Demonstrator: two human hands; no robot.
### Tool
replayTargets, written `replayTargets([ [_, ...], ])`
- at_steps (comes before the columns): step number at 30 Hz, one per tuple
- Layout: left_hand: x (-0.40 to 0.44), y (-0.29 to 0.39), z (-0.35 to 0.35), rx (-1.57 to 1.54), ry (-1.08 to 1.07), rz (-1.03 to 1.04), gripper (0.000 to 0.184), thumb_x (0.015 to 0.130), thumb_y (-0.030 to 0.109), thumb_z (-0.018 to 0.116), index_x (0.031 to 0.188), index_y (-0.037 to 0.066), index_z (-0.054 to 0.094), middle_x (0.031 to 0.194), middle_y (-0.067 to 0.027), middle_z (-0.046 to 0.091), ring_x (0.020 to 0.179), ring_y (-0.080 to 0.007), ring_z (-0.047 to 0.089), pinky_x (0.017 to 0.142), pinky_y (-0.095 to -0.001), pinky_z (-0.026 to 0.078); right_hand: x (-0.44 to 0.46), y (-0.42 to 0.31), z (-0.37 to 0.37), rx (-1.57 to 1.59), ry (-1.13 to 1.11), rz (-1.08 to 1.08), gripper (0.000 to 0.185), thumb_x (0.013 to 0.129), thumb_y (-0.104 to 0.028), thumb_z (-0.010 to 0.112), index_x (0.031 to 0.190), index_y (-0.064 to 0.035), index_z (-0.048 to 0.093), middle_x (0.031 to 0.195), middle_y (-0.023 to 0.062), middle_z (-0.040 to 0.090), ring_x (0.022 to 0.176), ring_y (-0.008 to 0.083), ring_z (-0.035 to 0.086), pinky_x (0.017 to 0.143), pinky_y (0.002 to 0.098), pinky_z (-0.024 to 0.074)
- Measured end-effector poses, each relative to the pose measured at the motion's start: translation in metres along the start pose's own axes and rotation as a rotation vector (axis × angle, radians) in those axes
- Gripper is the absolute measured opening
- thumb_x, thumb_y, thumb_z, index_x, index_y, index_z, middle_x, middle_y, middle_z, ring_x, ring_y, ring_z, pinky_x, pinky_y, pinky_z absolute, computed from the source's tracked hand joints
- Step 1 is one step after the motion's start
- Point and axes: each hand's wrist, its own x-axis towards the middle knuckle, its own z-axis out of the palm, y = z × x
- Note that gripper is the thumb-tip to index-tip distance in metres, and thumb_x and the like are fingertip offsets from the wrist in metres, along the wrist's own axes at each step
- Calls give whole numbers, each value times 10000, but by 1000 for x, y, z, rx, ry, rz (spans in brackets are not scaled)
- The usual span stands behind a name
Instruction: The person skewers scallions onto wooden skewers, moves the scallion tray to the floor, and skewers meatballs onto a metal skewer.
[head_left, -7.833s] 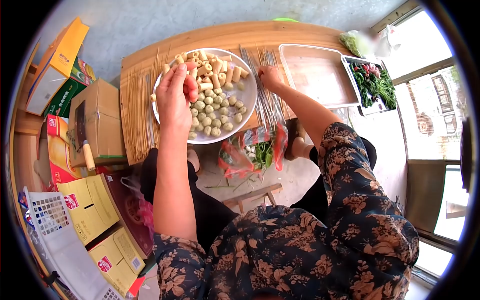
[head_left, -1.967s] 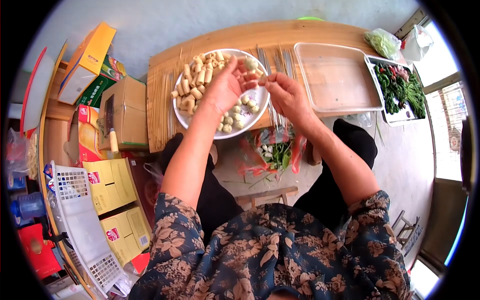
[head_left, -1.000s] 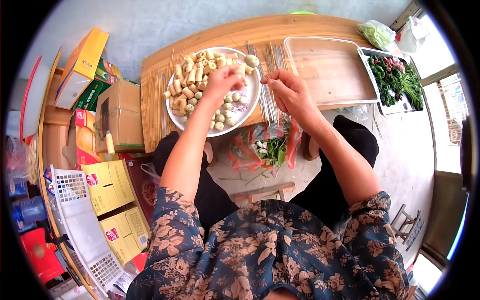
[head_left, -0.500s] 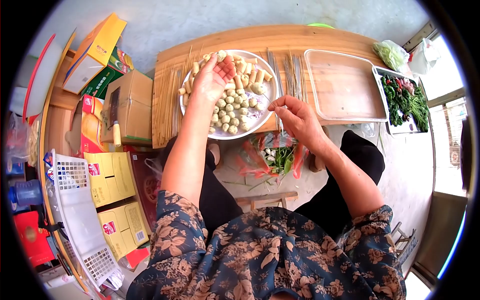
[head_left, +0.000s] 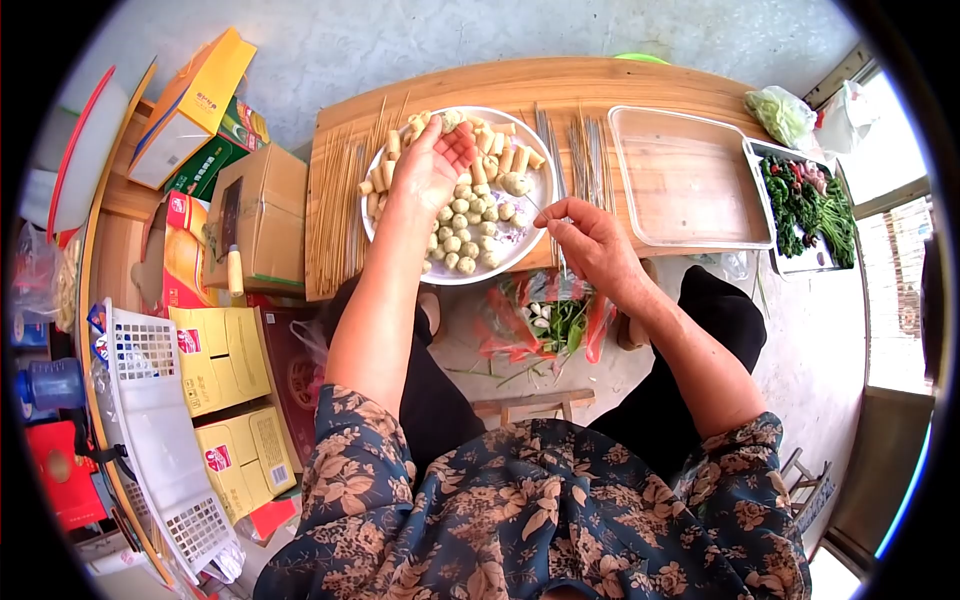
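Note:
My left hand is over the far part of a round white tray, palm turned up and fingers curled. A pale ball shows between its thumb and fingertips. To the tray's right, my right hand pinches the end of a thin skewer, hardly visible here. A larger pale ball appears to be at the skewer's far end, over the tray. Several greenish speckled balls lie in the near half of the tray. Short pale tube-shaped pieces fill the far half.
Loose skewers lie on the wooden table, bamboo ones left and more right of the tray. Further right are a clear plastic container and a tray of greens. Below sits a bag of vegetables. Boxes stand left.
My left hand has tilted slightly, with the pale ball still at its fingertips. The right hand stays almost in place. The whole view has shifted a little downward.

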Motion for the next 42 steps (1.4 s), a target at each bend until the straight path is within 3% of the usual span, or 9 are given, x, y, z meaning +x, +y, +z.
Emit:
replayTargets([
  [11,-4,-1,6,2,7,-8,252,903,254,565,1001,22,547,950,-114,605,862,-208,584,764,-346,503,1,3,-2,-23,-9,-17,162,938,-146,460,982,-36,570,537,-89,365,460,3,309,414,181,231],
  [13,-4,1,4,0,2,-22,253,901,252,568,1004,21,554,949,-114,605,863,-206,584,767,-345,504,4,5,-1,-64,-1,-32,196,907,-178,481,974,-36,600,545,-42,411,457,46,423,383,229,373],
  [15,-6,0,7,15,-28,-20,213,901,250,567,955,44,554,880,-117,619,788,-222,597,731,-361,507,4,4,-1,-56,1,-25,193,907,-173,479,971,-36,599,545,-42,409,452,48,424,375,232,376],
  [20,-7,-2,7,35,-24,-59,217,903,261,564,949,50,561,871,-113,626,794,-221,606,733,-360,509,5,6,0,-27,-2,-26,185,908,-165,475,961,-38,599,542,-40,403,438,53,427,351,242,386],
  [22,-7,-4,7,42,-35,-56,221,903,265,564,948,48,563,870,-113,629,800,-220,608,734,-359,510,3,3,2,4,-1,-23,164,935,-156,466,971,-35,571,539,-83,377,449,5,317,403,182,233],
  [23,-8,-5,9,57,-40,-66,229,902,269,565,948,44,564,870,-114,628,801,-219,609,735,-359,510,4,5,1,4,0,-23,164,935,-156,466,971,-35,571,539,-83,377,449,5,317,403,182,233],
  [25,-10,-7,12,71,-45,-77,238,901,273,566,948,40,565,871,-115,628,802,-218,610,737,-359,510,7,9,-2,-89,27,-90,181,899,-167,490,965,-33,594,542,-32,427,449,52,407,400,234,350],
  [40,-16,-42,23,129,-159,-176,184,890,200,586,1003,56,582,878,-76,642,794,-198,623,686,-332,515,18,14,-5,-19,124,-72,190,894,-167,501,950,-12,596,509,-12,436,428,57,408,401,243,329],
  [42,0,-55,3,462,-265,65,132,896,166,559,961,53,580,868,-67,622,774,-182,611,680,-311,497,19,14,-5,-14,129,-80,189,894,-166,501,948,-11,596,507,-13,434,429,57,409,401,242,328],
])
